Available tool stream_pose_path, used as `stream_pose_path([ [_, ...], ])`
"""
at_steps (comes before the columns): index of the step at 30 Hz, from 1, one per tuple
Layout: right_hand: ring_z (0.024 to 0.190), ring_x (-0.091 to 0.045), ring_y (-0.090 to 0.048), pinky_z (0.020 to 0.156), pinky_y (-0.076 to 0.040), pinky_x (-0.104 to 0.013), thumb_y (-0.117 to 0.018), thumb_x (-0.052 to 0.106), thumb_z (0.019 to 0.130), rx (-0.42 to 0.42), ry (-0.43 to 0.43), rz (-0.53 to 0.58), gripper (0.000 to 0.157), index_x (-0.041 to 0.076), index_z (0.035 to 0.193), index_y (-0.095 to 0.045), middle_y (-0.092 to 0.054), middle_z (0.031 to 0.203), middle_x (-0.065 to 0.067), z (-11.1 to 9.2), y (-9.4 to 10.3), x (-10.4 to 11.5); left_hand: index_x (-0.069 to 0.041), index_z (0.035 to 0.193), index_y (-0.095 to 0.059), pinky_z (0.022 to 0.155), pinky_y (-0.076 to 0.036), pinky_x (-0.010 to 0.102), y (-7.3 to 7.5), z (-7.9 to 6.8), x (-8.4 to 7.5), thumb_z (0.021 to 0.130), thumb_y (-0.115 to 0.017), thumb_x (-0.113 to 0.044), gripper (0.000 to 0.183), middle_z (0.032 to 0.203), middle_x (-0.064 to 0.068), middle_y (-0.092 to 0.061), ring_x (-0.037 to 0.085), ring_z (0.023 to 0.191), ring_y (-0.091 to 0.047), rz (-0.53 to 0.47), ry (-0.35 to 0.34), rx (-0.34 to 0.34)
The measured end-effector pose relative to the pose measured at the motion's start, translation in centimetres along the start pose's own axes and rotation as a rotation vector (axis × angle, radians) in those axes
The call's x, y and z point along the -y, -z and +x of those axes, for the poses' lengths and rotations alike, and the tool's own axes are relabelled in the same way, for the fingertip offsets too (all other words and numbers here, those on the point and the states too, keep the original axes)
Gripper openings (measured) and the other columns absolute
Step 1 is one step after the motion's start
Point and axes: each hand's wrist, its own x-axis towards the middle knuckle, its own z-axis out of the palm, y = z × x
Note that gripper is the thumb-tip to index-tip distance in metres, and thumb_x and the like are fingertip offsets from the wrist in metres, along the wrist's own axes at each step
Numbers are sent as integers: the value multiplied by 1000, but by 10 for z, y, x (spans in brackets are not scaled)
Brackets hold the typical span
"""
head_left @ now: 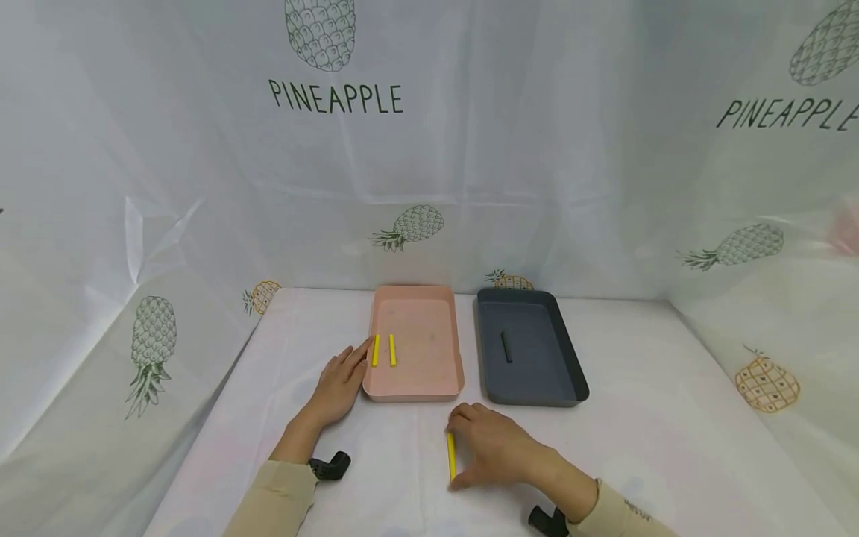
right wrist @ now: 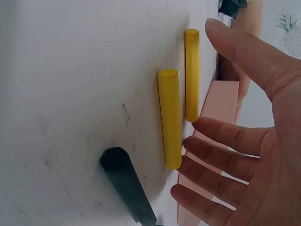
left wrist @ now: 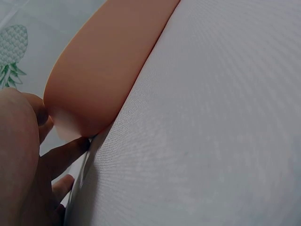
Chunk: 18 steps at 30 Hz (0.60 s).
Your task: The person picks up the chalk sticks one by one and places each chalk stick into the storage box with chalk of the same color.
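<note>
My left hand (head_left: 338, 384) rests against the left side of the pink tray (head_left: 423, 384); in the left wrist view its fingertips touch the tray's outer wall near a corner. Two yellow sticks lie inside that tray on the left. My right hand (head_left: 499, 447) is low over the cloth, thumb and fingers spread at the two ends of a yellow stick (head_left: 451, 456). In the right wrist view the index fingertip is right at the end of this yellow stick (right wrist: 192, 75), the thumb apart. A thicker-looking yellow stick (right wrist: 170, 120) and a dark stick (right wrist: 127, 186) lie beside it, hidden under my hand in the head view.
Right of the pink tray stands a dark grey tray (head_left: 537, 388) holding one dark stick (head_left: 506, 347). White cloth (head_left: 644, 373) covers the table. A pineapple-printed curtain (head_left: 470, 149) hangs behind and along the sides.
</note>
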Motion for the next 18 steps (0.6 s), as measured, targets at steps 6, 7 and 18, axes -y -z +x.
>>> stream_pose_path([
  [6,115,-13,-59,94,-58,-35,-89,62,71,-14,0,-14,71,20,124,-67,-60,131,7,1,-3,-1,-40,164,-26,129,-2,63,0,0,-1,114,-31,-40,51,169,6,-35,38,161,-15,-2,0,-1],
  [7,115,-13,-59,94,-58,-35,-89,61,71,-16,-1,-14,70,21,124,-67,-60,131,7,1,-4,-1,-40,164,-26,129,-2,63,0,0,-1,114,-31,-41,51,169,6,-35,37,161,-15,1,3,0],
  [18,115,-13,-58,95,-58,-36,-90,62,69,-2,-21,-22,71,22,123,-67,-59,132,7,2,-6,0,-42,164,-25,130,-2,60,-1,1,2,114,-31,-40,51,169,6,-35,36,162,-15,14,0,7],
])
